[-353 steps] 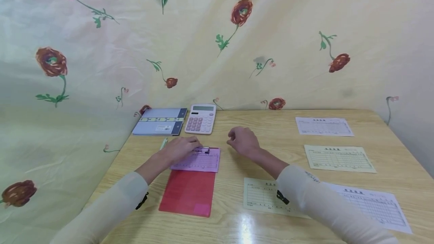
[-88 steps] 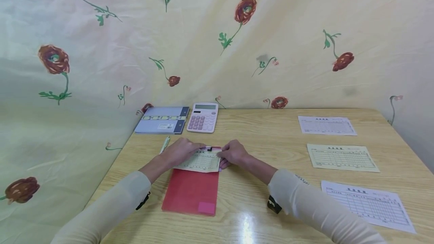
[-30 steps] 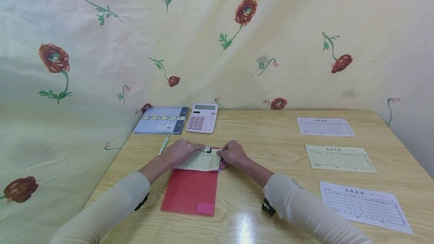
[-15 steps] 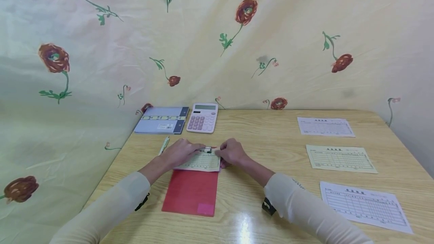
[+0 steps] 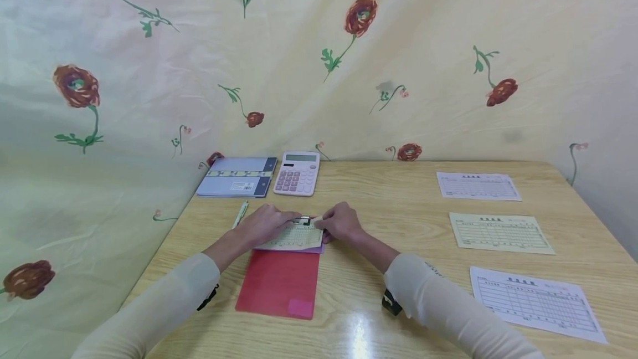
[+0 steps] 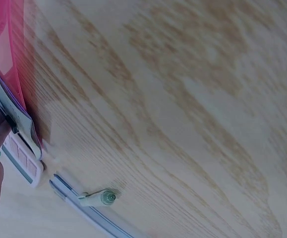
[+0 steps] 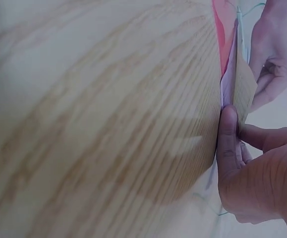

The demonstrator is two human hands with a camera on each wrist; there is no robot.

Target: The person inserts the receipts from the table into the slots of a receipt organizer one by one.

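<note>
1. Fingers of the right hand (image 5: pixel 344 224) are narrowed in a pinch on the right edge of the cream slip (image 5: pixel 299 237).
2. The metal clip (image 5: pixel 305 220) is gripped by the left hand (image 5: pixel 263 223); how far it is pressed open cannot be told.
3. The cream slip is laid over the purple slip (image 5: pixel 315 250) at the far end of the red clipboard (image 5: pixel 281 284), nearer the left edge of the desk (image 5: pixel 399 226).
4. Since 0.5 s ago, more of the purple slip's near edge has been bared; the 2 slips are judged not yet squared.
5. In the right wrist view, a gap between the 2 slips is revealed, hidden from the head; in the left wrist view, the pen (image 6: pixel 97 199) is seen end-on.
6. The calculator (image 5: pixel 297 173) and notebook (image 5: pixel 236 177) are set along the desk's far edge, 3 loose slips (image 5: pixel 502 234) towards its right edge.
</note>
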